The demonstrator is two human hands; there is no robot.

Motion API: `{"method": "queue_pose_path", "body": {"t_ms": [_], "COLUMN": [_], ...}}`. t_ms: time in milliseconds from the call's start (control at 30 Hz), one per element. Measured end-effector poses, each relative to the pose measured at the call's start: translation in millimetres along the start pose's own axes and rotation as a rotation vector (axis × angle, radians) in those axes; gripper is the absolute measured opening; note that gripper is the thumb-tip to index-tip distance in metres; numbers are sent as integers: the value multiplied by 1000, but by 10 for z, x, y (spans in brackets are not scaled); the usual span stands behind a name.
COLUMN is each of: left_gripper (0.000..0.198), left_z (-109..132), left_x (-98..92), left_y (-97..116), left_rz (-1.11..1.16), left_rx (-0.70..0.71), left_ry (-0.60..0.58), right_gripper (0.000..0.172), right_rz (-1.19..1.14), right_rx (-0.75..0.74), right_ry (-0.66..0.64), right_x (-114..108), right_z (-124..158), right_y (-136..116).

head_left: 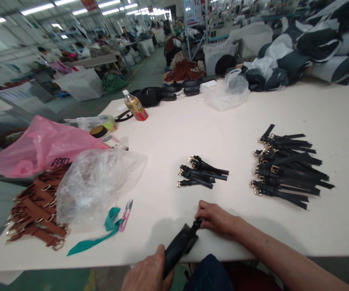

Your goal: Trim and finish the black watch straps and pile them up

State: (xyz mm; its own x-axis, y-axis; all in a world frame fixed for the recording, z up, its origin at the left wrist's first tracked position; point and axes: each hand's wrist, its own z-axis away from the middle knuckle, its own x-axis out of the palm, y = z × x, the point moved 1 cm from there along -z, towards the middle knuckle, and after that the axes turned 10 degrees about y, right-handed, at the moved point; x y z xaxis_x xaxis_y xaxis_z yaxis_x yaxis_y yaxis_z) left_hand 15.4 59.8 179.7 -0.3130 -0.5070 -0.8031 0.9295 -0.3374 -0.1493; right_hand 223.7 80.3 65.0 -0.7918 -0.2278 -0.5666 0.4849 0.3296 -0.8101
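At the table's front edge, my left hand (pixel 147 271) is closed around the lower part of a wide black strap (pixel 177 247), which looks like leather. My right hand (pixel 215 218) pinches the narrow far end of the same strap, where small detail is hidden by the fingers. Just beyond my hands lies a small pile of short black buckle straps (pixel 203 171) with gold buckles. Farther right is a larger pile of similar black straps (pixel 289 167), their buckles mostly facing left.
Left on the white table (pixel 168 137) lie pink-handled thread snips (pixel 126 216), a green ribbon (pixel 94 242), a clear plastic bag (pixel 92 182), brown straps with metal rings (pixel 38 210) and a pink bag (pixel 47 143). Behind stand a drink bottle (pixel 135 106) and dark bundles (pixel 283 60).
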Motion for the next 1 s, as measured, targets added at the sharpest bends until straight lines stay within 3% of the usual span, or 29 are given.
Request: {"method": "queue_pose_path", "body": {"t_ms": [167,367,567,733,867,1000], "left_gripper": [47,47,42,47,47,46], "left_z": [-2,3,-34,0,-35,-52], "left_x": [-40,82,74,171,198,208], "left_y": [72,-48,15,-96,-29,-54], "left_rz": [59,55,106,108,94,166], "left_rx": [6,3,9,-31,26,-10], "left_ry": [42,26,85,83,75,121], "right_gripper": [24,20,28,22,24,23], "right_rz": [25,7,20,34,36,25], "right_rx": [0,-17,-6,-11,-7,-19], "right_ry": [-5,-19,-19,-28,-33,-37], "right_x": [-23,-20,-29,20,24,1], "right_z": [-10,-11,-24,-24,-27,-28], "right_y": [2,6,24,40,55,43]}}
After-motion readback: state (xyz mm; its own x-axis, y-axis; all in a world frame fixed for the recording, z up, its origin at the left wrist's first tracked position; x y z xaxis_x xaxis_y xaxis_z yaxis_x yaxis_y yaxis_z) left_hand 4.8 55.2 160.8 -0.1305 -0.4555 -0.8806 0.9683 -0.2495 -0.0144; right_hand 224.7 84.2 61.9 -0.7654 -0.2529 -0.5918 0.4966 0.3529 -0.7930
